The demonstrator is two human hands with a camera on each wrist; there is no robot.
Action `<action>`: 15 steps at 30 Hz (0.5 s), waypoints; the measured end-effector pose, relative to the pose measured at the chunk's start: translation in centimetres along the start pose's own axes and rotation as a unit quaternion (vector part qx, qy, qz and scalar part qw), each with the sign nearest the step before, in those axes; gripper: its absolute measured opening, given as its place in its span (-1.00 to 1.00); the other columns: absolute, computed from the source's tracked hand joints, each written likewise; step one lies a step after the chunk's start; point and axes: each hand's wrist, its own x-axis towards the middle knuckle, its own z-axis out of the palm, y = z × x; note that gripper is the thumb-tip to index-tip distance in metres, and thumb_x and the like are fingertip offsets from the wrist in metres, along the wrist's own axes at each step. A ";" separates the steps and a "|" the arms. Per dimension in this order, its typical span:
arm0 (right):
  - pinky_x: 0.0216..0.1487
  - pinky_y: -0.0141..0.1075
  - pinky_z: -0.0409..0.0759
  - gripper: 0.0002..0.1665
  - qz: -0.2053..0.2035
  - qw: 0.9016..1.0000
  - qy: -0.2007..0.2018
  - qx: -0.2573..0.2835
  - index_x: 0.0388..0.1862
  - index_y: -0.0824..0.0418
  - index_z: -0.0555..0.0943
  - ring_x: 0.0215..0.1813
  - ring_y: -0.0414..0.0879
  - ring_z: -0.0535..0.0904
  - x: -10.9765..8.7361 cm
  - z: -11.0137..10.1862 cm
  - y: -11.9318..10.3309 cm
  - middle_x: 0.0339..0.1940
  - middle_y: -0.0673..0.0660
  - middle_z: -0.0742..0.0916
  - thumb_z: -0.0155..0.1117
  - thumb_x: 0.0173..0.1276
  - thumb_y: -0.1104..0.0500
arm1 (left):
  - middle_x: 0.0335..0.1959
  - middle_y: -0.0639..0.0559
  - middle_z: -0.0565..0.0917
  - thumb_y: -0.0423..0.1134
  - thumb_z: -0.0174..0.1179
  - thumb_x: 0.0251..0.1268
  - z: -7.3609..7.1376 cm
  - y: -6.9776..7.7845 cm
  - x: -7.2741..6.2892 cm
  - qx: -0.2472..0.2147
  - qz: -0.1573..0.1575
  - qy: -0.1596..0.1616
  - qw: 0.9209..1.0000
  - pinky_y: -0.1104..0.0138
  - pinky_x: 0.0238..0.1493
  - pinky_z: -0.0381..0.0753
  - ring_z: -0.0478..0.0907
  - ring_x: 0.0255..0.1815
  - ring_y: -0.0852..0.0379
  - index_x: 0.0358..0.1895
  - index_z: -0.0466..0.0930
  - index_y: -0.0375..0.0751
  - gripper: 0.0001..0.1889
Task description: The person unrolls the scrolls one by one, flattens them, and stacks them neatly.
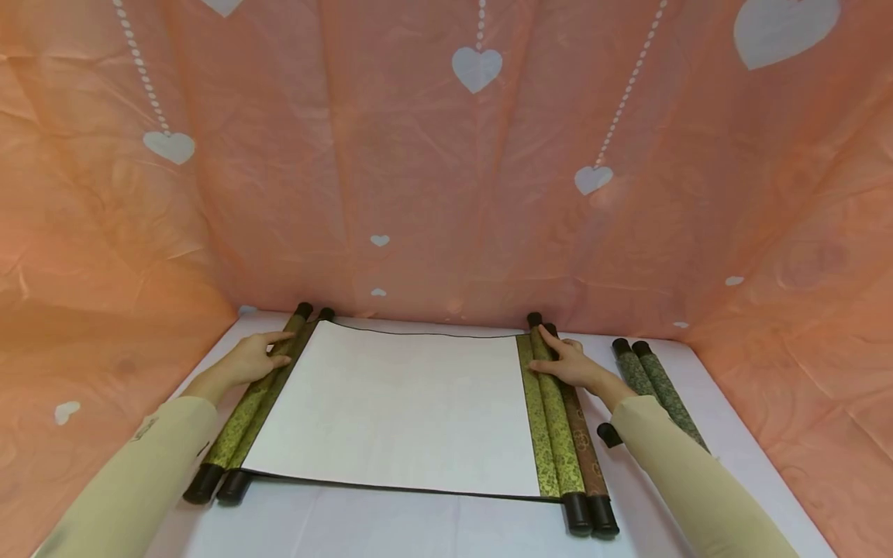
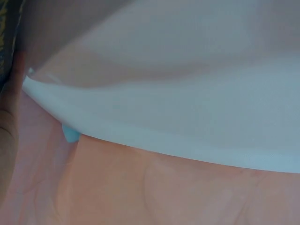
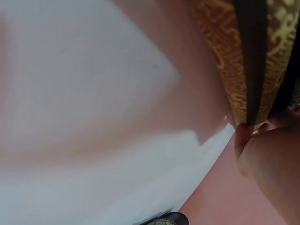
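A hanging scroll lies partly unrolled, its white paper [image 1: 398, 403] framed by yellow-green patterned bands. My left hand [image 1: 244, 358] grips the yellow-green left roll [image 1: 240, 418] near its far end, fingers across the top. A second roll [image 1: 260, 422] with black end knobs lies right beside it. On the other side, my right hand [image 1: 574, 363] holds the yellow-green right roll [image 1: 556, 418], thumb on its inner side. A brown patterned roll [image 1: 586, 446] lies against that one. Fingers [image 3: 243, 140] curl at the gold brocade in the right wrist view.
Two grey-green rolls [image 1: 666, 387] with black knobs lie at the right, partly behind the right sleeve. Another black knob [image 1: 609, 435] shows near that sleeve. A white cloth covers the table [image 1: 363, 531]. An orange curtain [image 1: 446, 194] with hearts encloses the back and sides.
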 end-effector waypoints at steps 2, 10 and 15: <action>0.43 0.48 0.07 0.11 -0.005 1.000 0.001 -0.001 0.76 0.07 -0.24 0.61 0.54 -0.27 0.0 0.0 0.1 0.60 0.63 -0.15 0.22 0.56 -0.15 | 0.33 -0.71 0.37 -0.32 0.24 0.48 0.0 0.1 0.0 0.004 -0.002 -0.001 1.000 0.24 -0.46 0.41 0.20 -0.72 0.21 0.49 0.33 -0.48 -0.40; 0.45 0.46 0.06 0.06 -0.026 0.999 0.016 -0.024 0.75 0.20 -0.11 0.62 0.51 -0.27 0.0 0.2 0.3 0.64 0.56 -0.13 0.24 0.57 -0.12 | 0.26 -0.68 0.47 -0.31 0.21 0.50 0.0 0.7 -0.5 0.043 -0.007 -0.014 0.999 0.00 -0.15 0.59 0.66 -0.11 -0.38 0.46 0.35 -0.52 -0.42; 0.46 0.46 -0.01 -0.03 -0.075 0.993 0.017 -0.085 0.67 0.41 0.02 0.60 0.53 -0.26 -0.1 0.5 0.6 0.68 0.48 -0.20 0.22 0.60 -0.07 | 0.25 -0.67 0.48 -0.28 0.17 0.54 0.1 0.4 -0.9 0.053 -0.021 -0.025 0.998 -0.11 0.02 0.55 0.49 0.24 -0.55 0.49 0.32 -0.50 -0.43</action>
